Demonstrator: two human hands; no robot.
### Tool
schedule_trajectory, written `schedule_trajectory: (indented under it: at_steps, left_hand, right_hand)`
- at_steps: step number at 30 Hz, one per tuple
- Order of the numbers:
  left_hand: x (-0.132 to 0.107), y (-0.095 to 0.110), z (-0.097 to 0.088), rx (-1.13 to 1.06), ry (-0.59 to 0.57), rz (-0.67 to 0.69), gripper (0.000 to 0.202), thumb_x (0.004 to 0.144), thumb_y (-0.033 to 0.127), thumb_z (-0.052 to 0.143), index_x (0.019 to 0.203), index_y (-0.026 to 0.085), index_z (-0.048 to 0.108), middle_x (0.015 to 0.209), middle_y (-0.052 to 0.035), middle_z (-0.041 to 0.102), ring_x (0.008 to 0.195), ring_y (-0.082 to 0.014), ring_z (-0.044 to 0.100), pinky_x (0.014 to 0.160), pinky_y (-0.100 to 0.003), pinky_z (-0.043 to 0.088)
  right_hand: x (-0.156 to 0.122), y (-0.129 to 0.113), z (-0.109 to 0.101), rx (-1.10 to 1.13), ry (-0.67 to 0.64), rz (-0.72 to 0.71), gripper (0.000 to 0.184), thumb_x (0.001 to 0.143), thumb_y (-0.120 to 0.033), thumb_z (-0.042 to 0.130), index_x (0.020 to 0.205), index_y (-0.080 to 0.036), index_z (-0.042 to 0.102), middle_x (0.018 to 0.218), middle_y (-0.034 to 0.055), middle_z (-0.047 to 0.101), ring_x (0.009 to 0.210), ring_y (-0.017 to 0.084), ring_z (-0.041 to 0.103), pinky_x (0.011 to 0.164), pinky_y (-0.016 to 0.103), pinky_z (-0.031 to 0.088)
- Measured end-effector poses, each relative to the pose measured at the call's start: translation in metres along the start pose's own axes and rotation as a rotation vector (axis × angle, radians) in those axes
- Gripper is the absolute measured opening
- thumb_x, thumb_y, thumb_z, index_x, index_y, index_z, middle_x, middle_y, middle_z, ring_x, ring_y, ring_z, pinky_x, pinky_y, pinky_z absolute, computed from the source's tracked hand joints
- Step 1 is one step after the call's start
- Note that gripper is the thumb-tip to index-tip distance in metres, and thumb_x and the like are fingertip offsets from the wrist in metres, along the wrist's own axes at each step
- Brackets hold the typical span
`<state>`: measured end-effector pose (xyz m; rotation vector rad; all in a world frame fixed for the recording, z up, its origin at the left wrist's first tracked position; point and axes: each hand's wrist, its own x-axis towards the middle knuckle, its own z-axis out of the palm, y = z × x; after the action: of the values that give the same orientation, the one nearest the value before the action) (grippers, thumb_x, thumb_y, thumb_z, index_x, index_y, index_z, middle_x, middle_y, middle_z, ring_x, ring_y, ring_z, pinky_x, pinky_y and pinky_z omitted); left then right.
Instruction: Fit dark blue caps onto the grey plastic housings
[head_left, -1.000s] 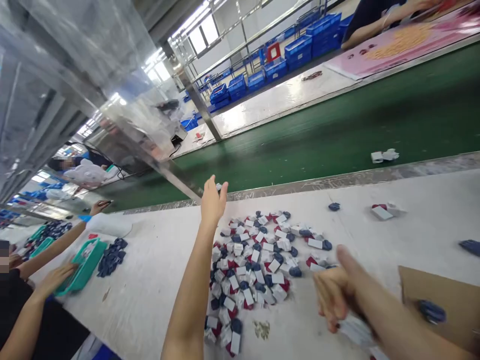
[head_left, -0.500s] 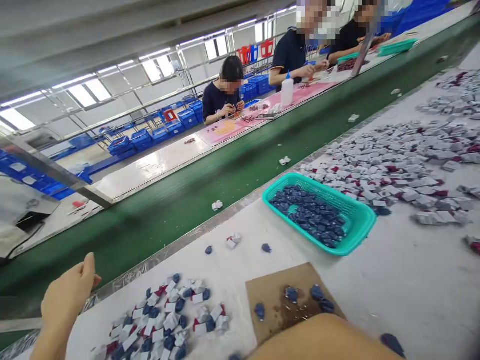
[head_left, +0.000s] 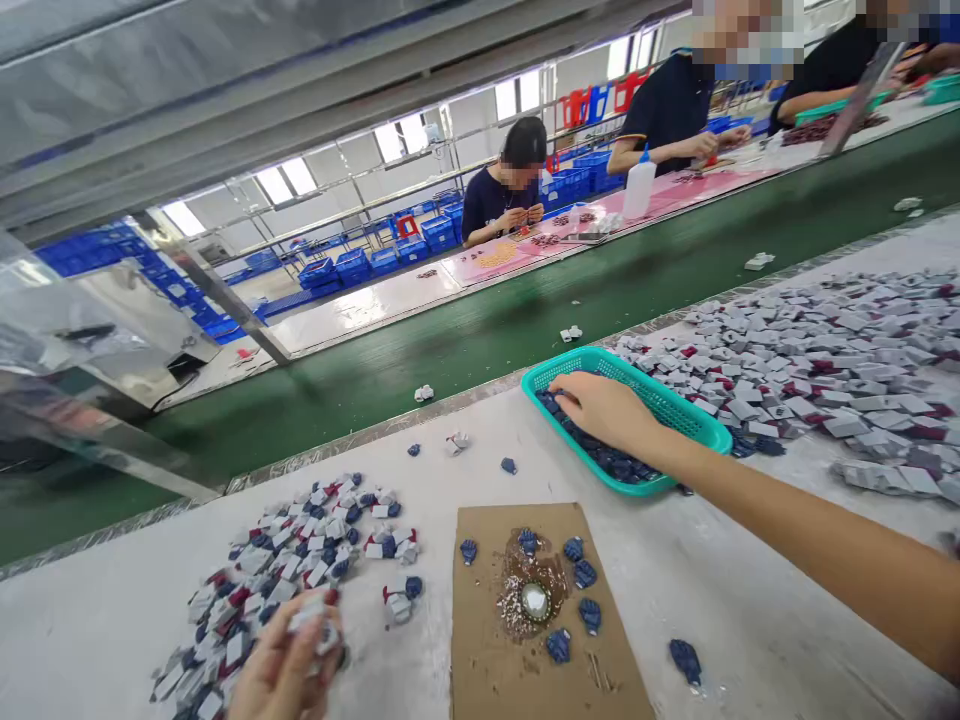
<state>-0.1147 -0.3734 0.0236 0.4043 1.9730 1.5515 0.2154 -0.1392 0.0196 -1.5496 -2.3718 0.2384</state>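
In my head view I take the cardboard sheet point(head_left: 484, 670) at the near edge of the white table point(head_left: 405, 650) as my landmark. My left hand point(head_left: 289, 660) is left of it, above the near side of a mixed pile point(head_left: 289, 560) of pale, dark red and navy pieces. Its thumb and fingers are closed around a pale piece point(head_left: 306, 612).

My right hand point(head_left: 609, 412) is beyond the cardboard and to its right, lowered into a teal basket point(head_left: 709, 435) of navy pieces point(head_left: 626, 466). The fingers curl downward; their tips are hidden, so I cannot tell how far apart they are or whether they grip anything.

On the cardboard, six navy lumps point(head_left: 590, 616) lie around a small round object point(head_left: 535, 600) with a pale, shiny top, which sits on a dark stain with white flecks round it. One loose navy lump point(head_left: 685, 662) lies on the table just right of the cardboard; another, smaller bit point(head_left: 509, 466) lies just past its far edge. A wide heap point(head_left: 825, 350) of pale and dark red pieces spreads well to its right and farther off.

Farther beyond the cardboard runs a green belt point(head_left: 360, 360), and across that a person point(head_left: 484, 205) works with both hands near a white bottle point(head_left: 639, 192).
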Motion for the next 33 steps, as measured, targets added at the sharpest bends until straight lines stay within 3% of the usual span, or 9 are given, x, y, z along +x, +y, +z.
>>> schedule_trajectory:
  at_steps: [3, 7, 11, 15, 19, 23, 26, 29, 33]
  left_hand:
    - [-0.048, -0.033, 0.024, -0.195, -0.200, -0.110, 0.063, 0.042, 0.064, 0.096, 0.078, 0.018, 0.071, 0.056, 0.0031, 0.061, 0.038, -0.0012, 0.037, 0.034, -0.009, 0.021]
    - [-0.082, -0.043, 0.049, -0.380, -0.344, -0.207, 0.060, 0.048, 0.062, 0.095, 0.082, 0.017, 0.076, 0.064, 0.0017, 0.062, 0.043, -0.0008, 0.038, 0.032, -0.005, 0.022]
    - [-0.083, -0.050, 0.051, -0.428, -0.413, -0.273, 0.055, 0.051, 0.054, 0.097, 0.088, 0.016, 0.080, 0.070, -0.0022, 0.064, 0.053, -0.0078, 0.050, 0.031, -0.009, 0.032]
    - [-0.075, -0.065, 0.044, -0.417, -0.399, -0.287, 0.055, 0.052, 0.055, 0.096, 0.087, 0.016, 0.081, 0.068, -0.0018, 0.063, 0.054, -0.0092, 0.050, 0.034, -0.013, 0.038]
    - [-0.072, -0.071, 0.042, -0.430, -0.395, -0.304, 0.051, 0.055, 0.057, 0.095, 0.084, 0.017, 0.080, 0.072, -0.0019, 0.065, 0.052, -0.0079, 0.049, 0.034, -0.014, 0.038]
    - [-0.076, -0.065, 0.041, -0.444, -0.369, -0.310, 0.048, 0.059, 0.055, 0.094, 0.087, 0.018, 0.081, 0.075, -0.0020, 0.066, 0.052, -0.0063, 0.048, 0.036, -0.012, 0.038]
    - [-0.076, -0.057, 0.039, -0.446, -0.380, -0.331, 0.046, 0.060, 0.052, 0.094, 0.088, 0.018, 0.081, 0.080, -0.0031, 0.068, 0.057, -0.0080, 0.054, 0.041, -0.013, 0.043]
    - [-0.078, -0.052, 0.038, -0.423, -0.405, -0.347, 0.047, 0.056, 0.053, 0.096, 0.086, 0.019, 0.083, 0.079, -0.0037, 0.071, 0.058, -0.0101, 0.057, 0.042, -0.016, 0.048]
    - [-0.086, -0.046, 0.042, -0.437, -0.457, -0.353, 0.047, 0.059, 0.053, 0.094, 0.092, 0.022, 0.085, 0.071, -0.0028, 0.070, 0.058, -0.0105, 0.058, 0.042, -0.015, 0.047]
  right_hand:
    - [0.015, 0.015, 0.010, -0.067, -0.154, 0.031, 0.029, 0.100, -0.037, 0.063, 0.122, -0.018, 0.065, 0.122, 0.0084, 0.067, 0.102, 0.021, 0.067, 0.088, 0.042, 0.059]
    - [0.025, 0.010, 0.017, -0.133, -0.270, 0.019, 0.032, 0.100, -0.037, 0.063, 0.125, -0.018, 0.064, 0.125, 0.0090, 0.066, 0.105, 0.022, 0.067, 0.090, 0.044, 0.058]
    - [0.026, 0.021, 0.013, -0.130, -0.324, 0.000, 0.032, 0.099, -0.036, 0.065, 0.125, -0.017, 0.064, 0.125, 0.0090, 0.066, 0.106, 0.022, 0.067, 0.090, 0.044, 0.058]
    - [0.024, 0.035, 0.009, -0.007, -0.289, 0.009, 0.023, 0.098, -0.035, 0.066, 0.112, -0.016, 0.068, 0.113, 0.0062, 0.069, 0.097, 0.019, 0.068, 0.086, 0.040, 0.059]
    - [0.006, 0.036, 0.001, 0.215, -0.164, 0.125, 0.031, 0.102, -0.043, 0.055, 0.107, -0.015, 0.067, 0.082, 0.0033, 0.070, 0.069, 0.015, 0.067, 0.060, 0.028, 0.055]
    - [-0.036, 0.013, -0.018, 0.448, -0.139, 0.169, 0.049, 0.098, -0.059, 0.050, 0.115, -0.016, 0.067, 0.076, 0.0060, 0.071, 0.057, 0.014, 0.062, 0.052, 0.027, 0.051]
    - [-0.073, -0.017, -0.023, 0.593, -0.174, 0.152, 0.055, 0.091, -0.070, 0.055, 0.102, -0.018, 0.072, 0.081, 0.0093, 0.075, 0.056, 0.014, 0.062, 0.052, 0.028, 0.054]
    - [-0.102, -0.048, -0.009, 0.661, -0.128, 0.043, 0.058, 0.093, -0.071, 0.050, 0.092, -0.018, 0.074, 0.066, 0.0069, 0.071, 0.049, 0.015, 0.062, 0.044, 0.027, 0.052]
    - [-0.117, -0.073, 0.024, 0.613, -0.099, -0.166, 0.042, 0.101, -0.054, 0.049, 0.090, -0.021, 0.072, 0.065, 0.0033, 0.072, 0.047, 0.013, 0.065, 0.043, 0.023, 0.051]
